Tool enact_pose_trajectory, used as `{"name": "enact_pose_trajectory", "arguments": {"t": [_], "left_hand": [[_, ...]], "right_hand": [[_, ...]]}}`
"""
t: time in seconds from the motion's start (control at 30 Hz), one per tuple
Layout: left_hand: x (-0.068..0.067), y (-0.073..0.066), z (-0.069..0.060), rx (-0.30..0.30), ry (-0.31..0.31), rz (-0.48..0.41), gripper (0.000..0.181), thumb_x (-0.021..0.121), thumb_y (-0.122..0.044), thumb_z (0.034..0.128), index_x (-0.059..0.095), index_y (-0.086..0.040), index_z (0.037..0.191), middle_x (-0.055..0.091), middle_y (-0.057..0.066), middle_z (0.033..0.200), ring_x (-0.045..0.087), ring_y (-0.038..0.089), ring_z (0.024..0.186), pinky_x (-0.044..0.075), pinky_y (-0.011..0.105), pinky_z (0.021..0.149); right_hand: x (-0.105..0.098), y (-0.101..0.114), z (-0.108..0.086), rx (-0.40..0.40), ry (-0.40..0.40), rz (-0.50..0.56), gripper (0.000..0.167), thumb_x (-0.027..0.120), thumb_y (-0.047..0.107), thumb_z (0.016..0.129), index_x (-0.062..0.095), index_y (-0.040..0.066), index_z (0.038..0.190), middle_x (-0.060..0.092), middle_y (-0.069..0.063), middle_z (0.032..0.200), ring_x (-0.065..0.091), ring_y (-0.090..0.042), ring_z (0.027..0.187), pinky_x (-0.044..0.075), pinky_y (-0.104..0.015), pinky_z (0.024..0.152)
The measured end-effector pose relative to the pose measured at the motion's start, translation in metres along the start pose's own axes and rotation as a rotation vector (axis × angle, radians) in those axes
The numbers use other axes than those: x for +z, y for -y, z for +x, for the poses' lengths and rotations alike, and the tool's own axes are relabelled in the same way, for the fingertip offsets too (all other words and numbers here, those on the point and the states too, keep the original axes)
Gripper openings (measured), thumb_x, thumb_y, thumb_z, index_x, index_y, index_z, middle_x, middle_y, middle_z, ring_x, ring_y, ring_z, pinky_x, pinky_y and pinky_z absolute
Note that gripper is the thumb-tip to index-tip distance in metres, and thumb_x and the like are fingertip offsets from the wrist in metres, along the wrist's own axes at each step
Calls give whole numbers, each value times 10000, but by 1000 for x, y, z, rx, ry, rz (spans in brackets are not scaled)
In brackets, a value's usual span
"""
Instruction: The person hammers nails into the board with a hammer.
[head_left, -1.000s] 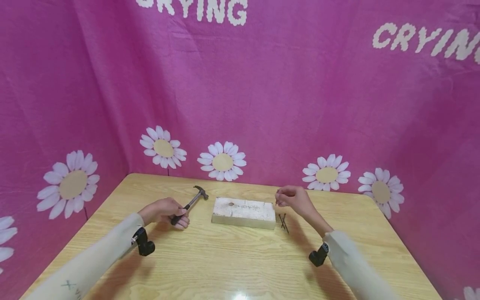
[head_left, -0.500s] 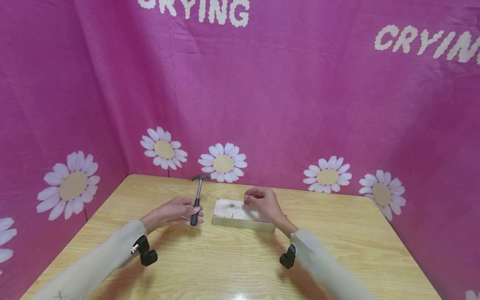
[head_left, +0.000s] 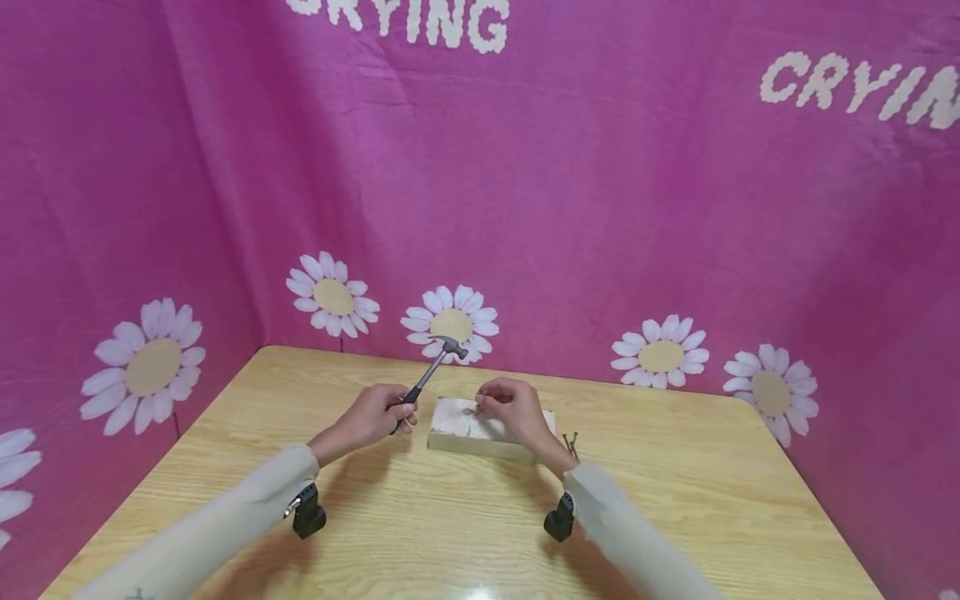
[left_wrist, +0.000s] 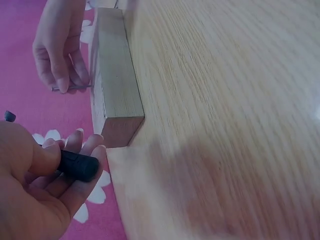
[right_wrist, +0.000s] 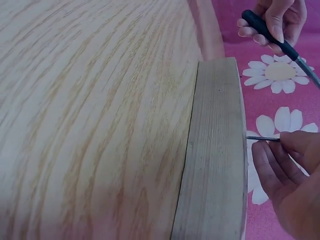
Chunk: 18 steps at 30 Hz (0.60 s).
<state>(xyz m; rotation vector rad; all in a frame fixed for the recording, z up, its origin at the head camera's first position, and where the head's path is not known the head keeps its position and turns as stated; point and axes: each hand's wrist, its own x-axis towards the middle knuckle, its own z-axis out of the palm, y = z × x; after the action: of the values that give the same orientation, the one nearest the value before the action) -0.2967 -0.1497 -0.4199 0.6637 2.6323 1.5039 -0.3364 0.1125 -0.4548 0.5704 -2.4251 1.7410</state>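
My left hand (head_left: 375, 414) grips the black handle of a claw hammer (head_left: 429, 371), its metal head raised beyond the block's left end. In the left wrist view the handle's butt (left_wrist: 80, 166) shows between thumb and fingers. A pale wooden block (head_left: 480, 447) lies flat on the table. Over its top my right hand (head_left: 516, 412) pinches a nail (right_wrist: 264, 138) between thumb and fingertips. The nail stands about square to the block's top face, its point at that face; whether it has entered the wood I cannot tell.
A few loose nails (head_left: 572, 444) lie right of the block, partly behind the right forearm. The wooden table (head_left: 465, 517) extends toward me. Pink cloth (head_left: 540, 250) with daisies hangs behind the table and at both sides.
My right hand has carried the nail leftward from beside the block to over its top. My left hand has moved right and raised the hammer, its head swinging up and rightward.
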Motion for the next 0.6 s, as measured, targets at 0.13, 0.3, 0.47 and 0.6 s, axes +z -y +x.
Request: {"name": "enact_pose_trajectory", "arguments": {"t": [0.13,0.3,0.47,0.6], "left_hand": [[1,-2,3,44,-12,79,147,544,80,1034,633,94,918,711,251,852,706,236,710,620,341,662],[-1,-5,8,80,-36,207,169,562,44,1041,636,22,891,712,199,840,660,153,695,564,257,635],[-6,-11,13,111,-75,311,157,570,0,1053,643,-13,914,698,150,837,600,120,697,508,269,634],[-8,-14,17,180,-102,505,89,600,25,1023,673,1,977,673,100,813,594,144,707,541,341,676]], "right_hand": [[1,-1,-1,-11,7,18,143,691,-66,958,707,-147,1076,749,-297,1017,753,-437,896,642,-364,789],[4,-4,1,-25,7,42,154,688,-65,962,704,-149,1089,743,-311,1036,746,-458,900,643,-364,781],[5,-8,-1,-46,-16,44,149,704,-50,956,716,-137,1076,748,-302,1014,748,-449,879,642,-405,785],[6,-9,-4,-31,-39,40,146,717,-32,954,728,-119,1071,758,-274,1007,755,-395,879,641,-380,788]]}}
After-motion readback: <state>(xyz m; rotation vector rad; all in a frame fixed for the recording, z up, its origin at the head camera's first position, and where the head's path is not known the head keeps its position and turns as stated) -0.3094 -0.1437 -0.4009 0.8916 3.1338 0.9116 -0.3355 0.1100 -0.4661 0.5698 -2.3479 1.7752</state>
